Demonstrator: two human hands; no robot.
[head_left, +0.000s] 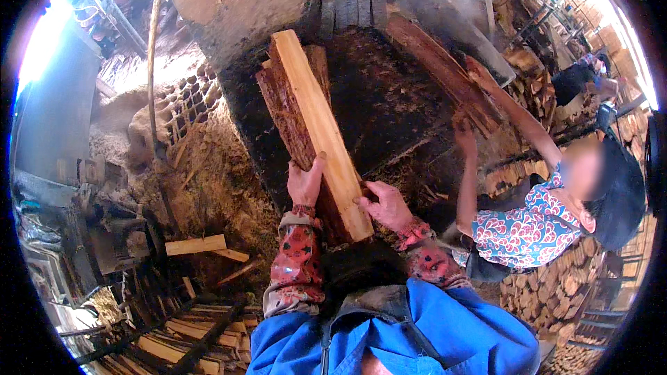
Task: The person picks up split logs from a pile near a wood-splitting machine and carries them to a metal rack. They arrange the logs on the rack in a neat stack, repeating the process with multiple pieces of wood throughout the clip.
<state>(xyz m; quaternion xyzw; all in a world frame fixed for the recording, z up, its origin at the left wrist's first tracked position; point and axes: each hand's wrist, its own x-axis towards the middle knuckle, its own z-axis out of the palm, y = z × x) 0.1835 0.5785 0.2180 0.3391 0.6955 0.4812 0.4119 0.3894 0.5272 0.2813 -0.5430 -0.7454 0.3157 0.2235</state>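
Observation:
In front of me lies a long split log [316,111] with a pale, smooth cut face, slanting from upper left to lower right. A bark-covered split piece of firewood [281,107] lies along its left side. My left hand [306,182] is closed round the bark side, its thumb against the pale log. My right hand [387,205] grips the pale log's right edge near its lower end. Both pieces extend over a blackened flat surface [396,107]. Part of another bark piece [318,66] shows behind the pale log's upper end.
At the right, a co-worker [528,226] holds a dark bark-covered log [441,66] with both hands over the same surface. Split firewood is stacked at lower right [549,298] and lower left [187,337]. A long thin pole [153,55] stands at left beside crumbly brown debris [208,160].

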